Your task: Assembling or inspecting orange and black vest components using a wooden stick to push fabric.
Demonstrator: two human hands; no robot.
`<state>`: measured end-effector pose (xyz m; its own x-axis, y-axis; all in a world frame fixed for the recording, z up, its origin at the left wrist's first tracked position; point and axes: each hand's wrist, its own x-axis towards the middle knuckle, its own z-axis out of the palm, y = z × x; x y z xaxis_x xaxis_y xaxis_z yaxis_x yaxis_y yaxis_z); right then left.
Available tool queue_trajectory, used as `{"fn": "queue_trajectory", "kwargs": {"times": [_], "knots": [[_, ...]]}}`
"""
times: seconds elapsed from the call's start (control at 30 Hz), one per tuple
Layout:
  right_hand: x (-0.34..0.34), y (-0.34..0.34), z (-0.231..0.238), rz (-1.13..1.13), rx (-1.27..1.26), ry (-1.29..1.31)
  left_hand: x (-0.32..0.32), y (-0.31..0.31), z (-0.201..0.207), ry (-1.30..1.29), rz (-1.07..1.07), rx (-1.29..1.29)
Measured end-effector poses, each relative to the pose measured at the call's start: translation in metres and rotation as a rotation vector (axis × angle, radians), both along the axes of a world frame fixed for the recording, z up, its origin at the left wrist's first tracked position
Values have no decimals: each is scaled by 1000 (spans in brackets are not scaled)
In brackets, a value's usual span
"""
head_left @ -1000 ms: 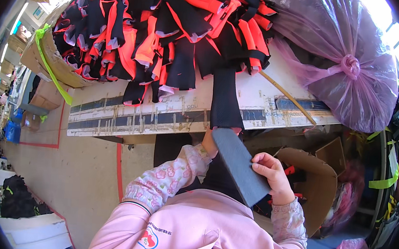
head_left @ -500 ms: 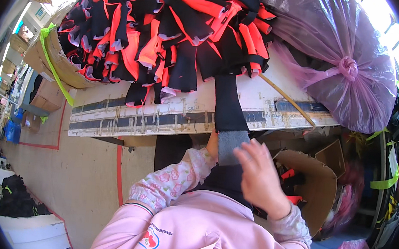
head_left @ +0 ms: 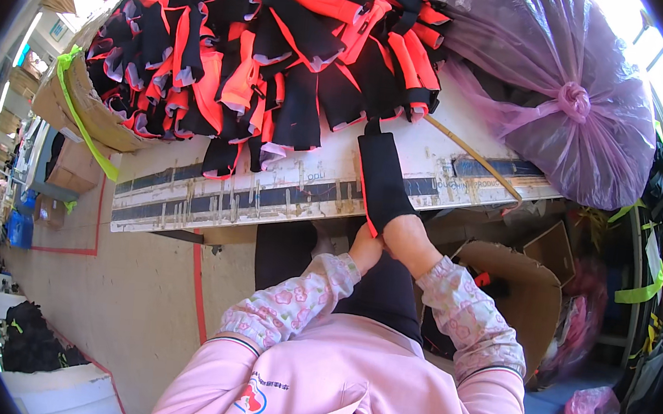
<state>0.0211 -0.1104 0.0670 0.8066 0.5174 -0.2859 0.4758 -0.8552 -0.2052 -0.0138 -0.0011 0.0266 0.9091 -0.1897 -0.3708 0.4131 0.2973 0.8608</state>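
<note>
A black fabric strip [head_left: 386, 172] with an orange edge stretches from the table toward me, its near end bent down past the table's front edge. My left hand [head_left: 366, 247] closes on that near end from the left and below. Pressed against the same end from the right is my right hand [head_left: 411, 239], its fingers curled under the cloth and partly hidden. The two hands touch or nearly touch. Beyond the strip lies a big heap of black and orange fabric pieces [head_left: 300, 110], many with grey undersides.
The white table [head_left: 308, 205] has a worn, taped front edge. A thin wooden stick [head_left: 473, 160] lies on it, beside a tied purple plastic bag [head_left: 589, 143]. Below right stands an open cardboard box [head_left: 528, 303]. Another carton [head_left: 92, 107] holds the heap's left side.
My right hand has come down and left from beside the strip to its near end. The grey flap at that end no longer shows; the orange edge does.
</note>
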Motion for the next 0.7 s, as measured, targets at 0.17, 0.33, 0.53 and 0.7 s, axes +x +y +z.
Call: {"fn": "queue_trajectory", "kwargs": {"times": [0.17, 0.33, 0.53, 0.7], "knots": [[26, 1, -33, 118, -94, 194, 2, 1, -10, -36, -30, 14], [-5, 7, -7, 42, 380, 30, -2, 4, -12, 194, 271, -274], [-24, 21, -16, -53, 470, -110, -3, 19, -56, 106, 127, -312], [-15, 32, -34, -146, 558, -142, -3, 25, -69, -148, 142, 16]]}}
